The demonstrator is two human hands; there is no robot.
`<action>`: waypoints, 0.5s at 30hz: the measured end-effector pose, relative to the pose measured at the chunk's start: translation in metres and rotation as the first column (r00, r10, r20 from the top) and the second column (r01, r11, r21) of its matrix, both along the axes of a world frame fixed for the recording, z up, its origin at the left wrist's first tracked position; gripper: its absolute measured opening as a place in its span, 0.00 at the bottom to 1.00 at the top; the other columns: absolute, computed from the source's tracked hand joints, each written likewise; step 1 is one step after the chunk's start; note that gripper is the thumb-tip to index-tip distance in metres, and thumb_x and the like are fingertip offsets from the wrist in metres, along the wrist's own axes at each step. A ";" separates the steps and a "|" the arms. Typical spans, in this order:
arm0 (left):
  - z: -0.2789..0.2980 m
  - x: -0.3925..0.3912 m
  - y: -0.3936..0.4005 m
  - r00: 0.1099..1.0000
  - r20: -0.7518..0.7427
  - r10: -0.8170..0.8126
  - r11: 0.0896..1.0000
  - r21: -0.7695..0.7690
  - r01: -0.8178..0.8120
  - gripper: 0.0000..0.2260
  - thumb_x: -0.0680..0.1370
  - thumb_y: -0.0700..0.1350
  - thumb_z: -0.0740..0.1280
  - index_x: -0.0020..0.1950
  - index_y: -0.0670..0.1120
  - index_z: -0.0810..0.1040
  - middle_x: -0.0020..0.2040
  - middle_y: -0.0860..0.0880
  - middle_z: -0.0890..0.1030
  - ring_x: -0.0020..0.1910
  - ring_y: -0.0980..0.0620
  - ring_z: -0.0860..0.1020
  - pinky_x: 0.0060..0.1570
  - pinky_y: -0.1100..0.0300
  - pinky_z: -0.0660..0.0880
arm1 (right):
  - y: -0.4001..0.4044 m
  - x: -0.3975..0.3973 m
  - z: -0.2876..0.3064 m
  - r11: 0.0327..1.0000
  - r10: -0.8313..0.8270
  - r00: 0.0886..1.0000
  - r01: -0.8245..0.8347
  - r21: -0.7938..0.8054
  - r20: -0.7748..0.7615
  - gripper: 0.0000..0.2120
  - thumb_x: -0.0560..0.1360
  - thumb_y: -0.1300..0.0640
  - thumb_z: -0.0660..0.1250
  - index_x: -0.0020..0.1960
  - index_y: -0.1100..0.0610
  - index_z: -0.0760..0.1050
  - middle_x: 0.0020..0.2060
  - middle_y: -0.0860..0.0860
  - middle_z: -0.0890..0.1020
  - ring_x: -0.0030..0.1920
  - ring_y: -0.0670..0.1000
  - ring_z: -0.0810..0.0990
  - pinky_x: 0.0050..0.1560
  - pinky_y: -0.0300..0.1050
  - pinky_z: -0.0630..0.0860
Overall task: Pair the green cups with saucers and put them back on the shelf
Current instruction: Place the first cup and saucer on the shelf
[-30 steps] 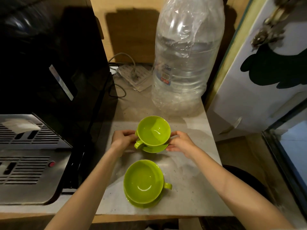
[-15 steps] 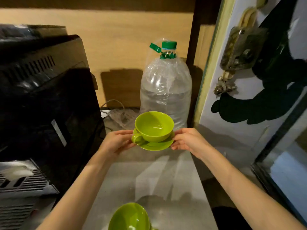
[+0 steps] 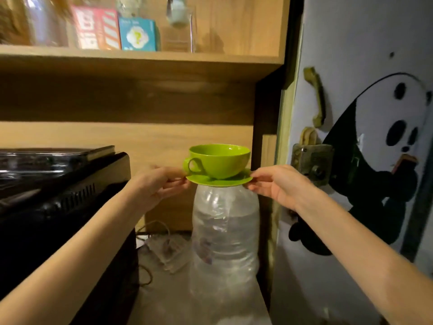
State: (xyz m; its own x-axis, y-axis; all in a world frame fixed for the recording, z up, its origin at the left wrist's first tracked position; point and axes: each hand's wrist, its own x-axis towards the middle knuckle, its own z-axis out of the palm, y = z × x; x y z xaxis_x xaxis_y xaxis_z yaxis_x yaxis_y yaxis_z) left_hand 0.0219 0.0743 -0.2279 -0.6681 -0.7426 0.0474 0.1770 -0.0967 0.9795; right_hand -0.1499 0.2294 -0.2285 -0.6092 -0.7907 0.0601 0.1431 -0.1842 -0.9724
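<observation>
Head view shows the left hand (image 3: pixel 161 184) and right hand (image 3: pixel 278 186) pinching opposite edges of the saucer (image 3: pixel 219 180) carrying a green cup (image 3: pixel 219 160), so the carrying step seems underway, and next comes lifting it level onto the shelf (image 3: pixel 140 58) above.

Clear water bottle (image 3: pixel 225 235) stands beside black appliance (image 3: pixel 58 195), near panda door (image 3: pixel 375 160).

This is a cramped home kitchen nook. Above the fingers (image 3: pixel 178 181) runs a wooden shelf (image 3: pixel 140 58) lined with snack boxes (image 3: pixel 98 29). Left of them sits a black countertop appliance (image 3: pixel 58 184), below them a big plastic water bottle (image 3: pixel 225 231) on the stone surface (image 3: pixel 164 289), and to their right a door with a panda sticker (image 3: pixel 384 160).
</observation>
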 end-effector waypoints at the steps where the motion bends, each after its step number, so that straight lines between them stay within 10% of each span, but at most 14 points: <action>1: 0.012 0.000 0.000 1.000 0.009 -0.006 1.000 -0.026 0.006 0.07 0.74 0.33 0.64 0.35 0.36 0.75 0.21 0.45 0.80 0.21 0.55 0.80 0.21 0.68 0.76 | -0.001 -0.002 0.011 1.000 -0.007 1.000 0.007 -0.011 -0.001 0.06 0.73 0.72 0.63 0.49 0.70 0.74 0.25 0.58 0.84 0.26 0.51 0.84 0.23 0.37 0.78; 15: 0.131 -0.026 -0.029 0.982 -0.190 -0.004 0.999 -0.051 -0.006 0.04 0.75 0.32 0.63 0.40 0.33 0.75 0.25 0.40 0.81 0.20 0.52 0.80 0.20 0.66 0.76 | -0.040 -0.020 0.137 0.983 -0.093 0.990 0.074 -0.169 -0.105 0.02 0.72 0.70 0.64 0.43 0.65 0.74 0.34 0.60 0.82 0.24 0.50 0.83 0.21 0.35 0.76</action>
